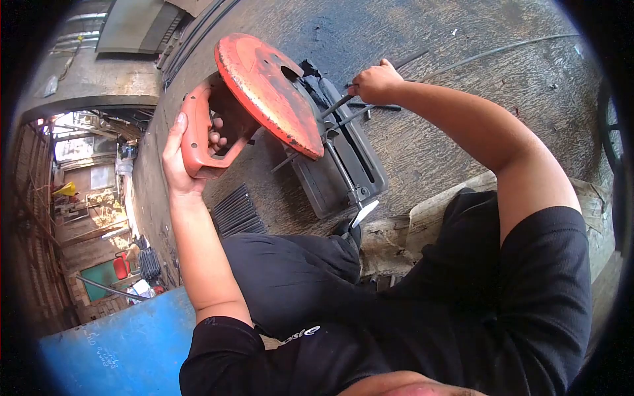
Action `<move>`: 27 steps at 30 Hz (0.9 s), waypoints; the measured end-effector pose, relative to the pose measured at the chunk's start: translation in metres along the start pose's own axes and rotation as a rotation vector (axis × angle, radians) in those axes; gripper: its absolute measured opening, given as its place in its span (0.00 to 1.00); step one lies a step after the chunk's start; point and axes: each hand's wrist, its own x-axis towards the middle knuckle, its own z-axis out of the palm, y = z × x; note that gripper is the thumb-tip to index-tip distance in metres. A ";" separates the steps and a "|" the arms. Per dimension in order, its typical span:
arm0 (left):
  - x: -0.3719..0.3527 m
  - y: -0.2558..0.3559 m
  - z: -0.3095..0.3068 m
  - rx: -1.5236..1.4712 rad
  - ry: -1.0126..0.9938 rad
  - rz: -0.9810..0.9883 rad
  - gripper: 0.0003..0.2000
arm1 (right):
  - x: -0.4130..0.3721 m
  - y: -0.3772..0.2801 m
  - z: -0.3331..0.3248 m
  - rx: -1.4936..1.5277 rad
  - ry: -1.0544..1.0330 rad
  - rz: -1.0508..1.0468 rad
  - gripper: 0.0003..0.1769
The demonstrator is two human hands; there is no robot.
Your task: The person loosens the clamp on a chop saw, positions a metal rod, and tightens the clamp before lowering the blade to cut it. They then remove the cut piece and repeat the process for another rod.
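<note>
My left hand (177, 155) is wrapped around the orange D-shaped handle (196, 135) of a cut-off saw. The saw's round orange blade guard (267, 92), worn and chipped at its rim, tilts above the grey base (323, 188); the blade is mostly hidden. My right hand (378, 84) is closed on a dark metal rod (338, 105), which crosses the base beside the guard and sticks out past my fist. A clamp screw (340, 162) with a pale lever (364, 214) lies along the base's near side.
Several short dark rods (239, 212) lie in a row on the floor near my knee. A thin cable or rod (502, 47) stretches across the worn floor. A blue panel (125, 346) stands at lower left, and a red chair (121, 265) is farther off.
</note>
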 end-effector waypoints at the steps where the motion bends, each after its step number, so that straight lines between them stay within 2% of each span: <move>1: -0.001 0.001 0.003 -0.004 0.028 -0.010 0.26 | -0.001 -0.003 -0.002 -0.004 -0.046 0.010 0.19; 7: 0.000 0.000 0.003 0.004 0.042 -0.016 0.27 | 0.006 -0.005 0.010 0.055 -0.028 -0.034 0.22; 27: 0.002 -0.004 0.003 -0.087 0.009 -0.005 0.25 | 0.006 -0.010 0.008 0.058 -0.046 0.031 0.23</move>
